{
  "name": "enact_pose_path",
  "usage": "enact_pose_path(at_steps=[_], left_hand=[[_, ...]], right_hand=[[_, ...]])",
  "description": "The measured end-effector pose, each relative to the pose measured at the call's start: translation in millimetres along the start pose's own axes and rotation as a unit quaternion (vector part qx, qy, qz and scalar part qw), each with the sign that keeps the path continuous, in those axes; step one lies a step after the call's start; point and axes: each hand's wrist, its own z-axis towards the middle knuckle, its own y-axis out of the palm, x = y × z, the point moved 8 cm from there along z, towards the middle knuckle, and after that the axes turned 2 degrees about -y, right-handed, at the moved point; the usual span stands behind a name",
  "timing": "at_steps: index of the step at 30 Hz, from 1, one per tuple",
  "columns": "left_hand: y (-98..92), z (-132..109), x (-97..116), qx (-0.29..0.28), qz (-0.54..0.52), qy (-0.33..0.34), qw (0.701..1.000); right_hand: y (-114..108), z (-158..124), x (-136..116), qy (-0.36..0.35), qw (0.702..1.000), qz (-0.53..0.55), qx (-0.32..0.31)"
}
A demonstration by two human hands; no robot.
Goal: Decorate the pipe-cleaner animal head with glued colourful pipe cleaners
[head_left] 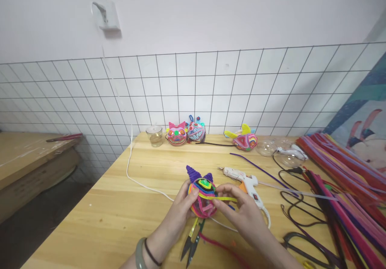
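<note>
My left hand (181, 210) grips a round ornament (206, 185) covered in coiled, colourful pipe cleaners, with two purple pointed ears on top. Its lower front shows a pink bent piece and a clear-looking area. Between the fingers of my right hand (241, 210) is a yellow pipe cleaner (227, 199), which runs across the ornament's front. Thread snips (193, 239) with dark blades lie on the table just below the ornament. Beside them rests a pink-red pipe cleaner (221, 245). A white glue gun (247, 182) lies to the right, behind my right hand.
Finished-looking ornaments (177, 134) and a glass cup (155, 135) line the back edge. Clear balls (267, 147), a dark cable (291, 208), black-handled scissors (307, 245) and pipe cleaner bundles (356, 180) occupy the right. A white cord (141, 183) crosses the table's left side.
</note>
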Motion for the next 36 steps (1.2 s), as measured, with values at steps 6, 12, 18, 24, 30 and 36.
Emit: enact_pose_path(at_steps=[6, 12, 18, 24, 30, 36], left_hand=[[4.1, -1, -2, -0.010, -0.008, 0.004, 1.000], [0.6, -2, 3, 0.006, 0.032, 0.036, 0.999], [-0.9, -1, 1, -0.011, 0.045, 0.038, 0.998], [4.9, -3, 0, -0.044, 0.012, 0.028, 0.999], [0.3, -1, -8, -0.052, 0.022, 0.017, 0.998], [1.3, 0, -8, -0.067, 0.032, 0.032, 0.997]], right_hand=[[4, 0, 2, 0.019, 0.999, 0.031, -0.014], [10, -2, 16, 0.083, 0.989, 0.120, -0.025], [11, -3, 18, 0.090, 0.986, 0.137, -0.025], [11, -3, 14, 0.085, 0.986, 0.144, -0.026], [14, -3, 18, 0.096, 0.979, 0.178, -0.030], [18, -4, 22, 0.098, 0.978, 0.184, -0.028]])
